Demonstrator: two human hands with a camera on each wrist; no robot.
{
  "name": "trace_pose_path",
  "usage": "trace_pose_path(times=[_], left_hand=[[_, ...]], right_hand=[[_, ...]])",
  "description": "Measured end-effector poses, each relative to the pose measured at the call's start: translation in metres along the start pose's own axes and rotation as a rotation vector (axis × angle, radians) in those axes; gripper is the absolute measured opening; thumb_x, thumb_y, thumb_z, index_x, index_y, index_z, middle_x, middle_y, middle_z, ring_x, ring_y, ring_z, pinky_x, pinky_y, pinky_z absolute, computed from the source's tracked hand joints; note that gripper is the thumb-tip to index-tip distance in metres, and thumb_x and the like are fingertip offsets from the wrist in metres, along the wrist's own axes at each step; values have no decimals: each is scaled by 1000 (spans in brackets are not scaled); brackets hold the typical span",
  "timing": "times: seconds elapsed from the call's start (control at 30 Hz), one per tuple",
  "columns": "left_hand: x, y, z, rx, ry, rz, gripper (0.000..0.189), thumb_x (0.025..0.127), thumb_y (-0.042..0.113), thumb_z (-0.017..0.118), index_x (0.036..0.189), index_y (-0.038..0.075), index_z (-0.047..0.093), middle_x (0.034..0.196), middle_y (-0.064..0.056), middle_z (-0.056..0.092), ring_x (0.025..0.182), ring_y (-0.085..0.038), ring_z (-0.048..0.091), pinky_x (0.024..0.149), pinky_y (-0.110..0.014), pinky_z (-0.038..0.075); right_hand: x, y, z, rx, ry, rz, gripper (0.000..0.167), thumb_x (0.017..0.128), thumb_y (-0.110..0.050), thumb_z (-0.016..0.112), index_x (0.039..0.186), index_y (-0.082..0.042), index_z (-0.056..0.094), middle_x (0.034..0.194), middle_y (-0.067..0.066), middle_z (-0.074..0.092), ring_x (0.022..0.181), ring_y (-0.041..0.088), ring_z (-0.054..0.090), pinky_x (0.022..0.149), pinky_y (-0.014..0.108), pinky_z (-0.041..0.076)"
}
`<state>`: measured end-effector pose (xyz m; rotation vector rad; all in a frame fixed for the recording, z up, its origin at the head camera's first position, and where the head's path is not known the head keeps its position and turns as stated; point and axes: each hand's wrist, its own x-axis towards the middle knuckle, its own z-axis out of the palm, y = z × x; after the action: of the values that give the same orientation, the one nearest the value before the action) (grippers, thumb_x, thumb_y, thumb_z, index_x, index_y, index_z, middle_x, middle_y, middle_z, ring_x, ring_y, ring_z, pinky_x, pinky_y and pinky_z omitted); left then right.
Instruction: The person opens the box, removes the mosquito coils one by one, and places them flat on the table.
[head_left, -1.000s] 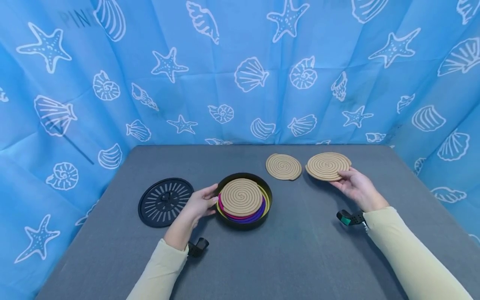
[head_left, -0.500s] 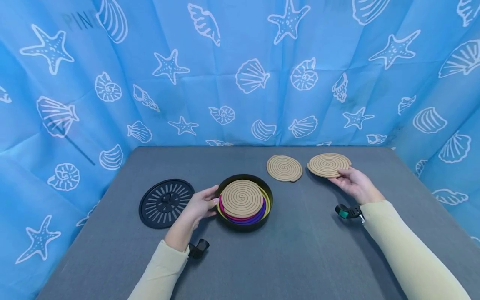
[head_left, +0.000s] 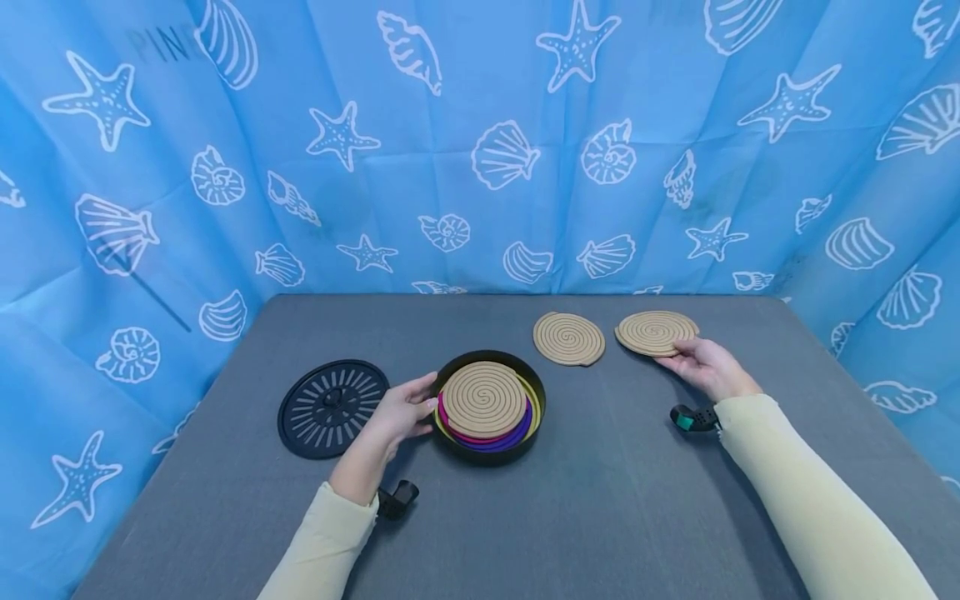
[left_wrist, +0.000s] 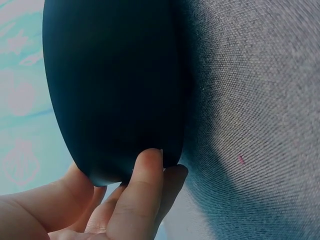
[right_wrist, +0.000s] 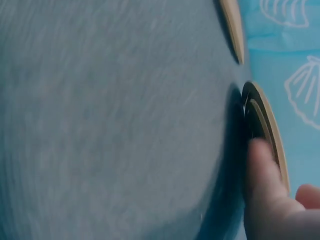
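At the back right, my right hand pinches the near right edge of a beige spiral mosquito coil. In the right wrist view this coil stands slightly tilted over the table with a shadow beneath. A second beige coil lies flat to its left. My left hand grips the left side of a round black tin; in the left wrist view, thumb and fingers hold its wall. Inside the tin, a beige coil tops yellow, purple and magenta coils.
A round black slotted lid lies on the grey table left of the tin, partly behind my left hand. A blue curtain printed with shells and starfish hangs behind the table's back edge.
My right hand has lowered the beige coil a little towards the table's back right and shifted slightly left. My left hand and the tin have stayed put.
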<state>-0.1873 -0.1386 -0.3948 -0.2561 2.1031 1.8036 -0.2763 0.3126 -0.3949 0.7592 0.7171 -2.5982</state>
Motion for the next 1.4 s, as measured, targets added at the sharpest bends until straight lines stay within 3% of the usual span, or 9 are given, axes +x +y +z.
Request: trace_pose_path(times=[0.17,0.37,0.47,0.6,0.73,0.83,0.97,1.17,1.4], left_hand=[[0,1,0,-6,5,-9,50,100,5,49,149,14,39,150,-19,38,131,-34,44,94,-41,51],[-1,1,-1,-6,11,3,50,101,5,48,149,13,39,150,-19,38,131,-33,44,93,-39,51],[-1,1,-1,-3,6,1,50,101,5,48,149,13,39,151,-19,37,132,-34,44,93,-40,51],[0,1,-1,-5,1,0,49,101,5,47,149,13,39,151,-19,37,132,-34,43,95,-41,50],[1,0,0,-6,0,9,49,101,5,48,149,13,39,151,-20,36,132,-35,43,95,-41,50],[1,-1,0,-7,2,11,50,101,5,48,149,13,39,151,-20,37,132,-35,43,95,-41,50],[2,-1,0,-8,7,6,50,101,5,48,149,13,39,151,-20,37,132,-35,43,94,-41,51],[2,0,0,-13,14,-10,51,100,5,48,149,15,39,151,-19,37,132,-33,43,94,-40,51],[2,0,0,-17,7,-16,51,100,5,49,149,14,39,150,-19,38,131,-33,44,94,-41,51]], right_hand=[[-4,-4,-4,-108,-4,5,63,106,-16,17,145,-35,-28,157,-15,-18,143,5,-6,117,32,5],[-12,-8,-3,-180,6,-13,61,106,-18,15,145,-34,-28,157,-15,-19,143,5,-8,117,33,3],[-10,-11,-5,-200,47,7,61,106,-17,19,150,-33,-22,160,-6,-2,145,8,1,118,34,9],[-2,-16,-15,-116,64,19,64,106,-11,26,153,-30,-12,151,-5,20,142,11,16,117,37,21],[2,-15,-18,-8,47,11,63,106,-11,23,152,-32,-14,160,-6,3,145,13,9,118,38,17],[-4,-10,-13,8,40,9,60,106,-16,18,151,-34,-18,159,-16,-11,145,7,-2,118,32,9],[-13,-5,-7,-24,18,-8,59,106,-21,15,147,-34,-24,156,-16,-22,144,8,-10,117,29,4],[-25,-3,-2,-95,-24,-17,61,106,-23,15,143,-32,-33,154,-11,-30,144,10,-15,117,34,-3],[-33,-3,-4,-75,-68,7,61,106,-25,13,138,-31,-39,152,-11,-34,143,10,-17,116,33,-8]])
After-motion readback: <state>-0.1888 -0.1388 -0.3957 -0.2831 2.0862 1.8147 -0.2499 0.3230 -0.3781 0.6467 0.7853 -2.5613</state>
